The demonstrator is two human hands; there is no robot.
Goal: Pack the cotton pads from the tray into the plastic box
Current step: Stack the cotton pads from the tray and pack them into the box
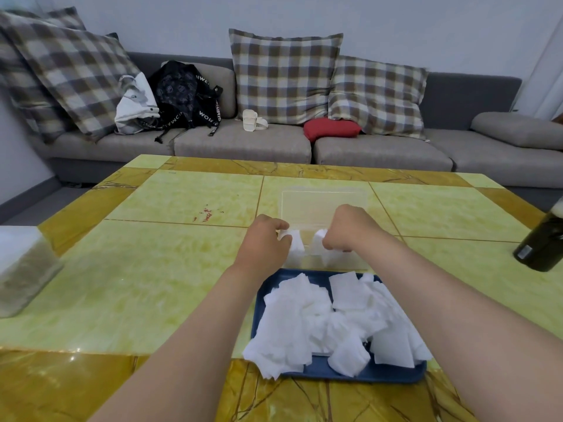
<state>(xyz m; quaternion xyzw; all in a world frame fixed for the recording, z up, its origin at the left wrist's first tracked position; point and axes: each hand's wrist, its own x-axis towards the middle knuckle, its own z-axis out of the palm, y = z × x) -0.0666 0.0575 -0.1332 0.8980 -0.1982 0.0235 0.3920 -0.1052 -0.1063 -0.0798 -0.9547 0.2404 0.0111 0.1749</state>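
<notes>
Two bare hands reach forward over the box (323, 208), forearms stretched across the tray (396, 374). Left hand (264, 242) knuckles up, fingers (281, 228) curled and pinched on a small stack of pads (295, 243); right hand (350, 228) same pose, fingers clamped on a second stack (318, 240). Both stacks stand on edge at the box's near end, apart from each other. Box is clear plastic, long axis running away from the person, touching or just beyond the tray's far rim. Tray blue, heaped with a loose pile of pads (335, 324), some hanging over its left edge. Worktop (152, 269) yellow-green marble tile. Dark bottle (540, 242) far right, white block (21, 269) far left. Grey sofa (243, 144) behind with plaid cushions (283, 77), black backpack (182, 92).
</notes>
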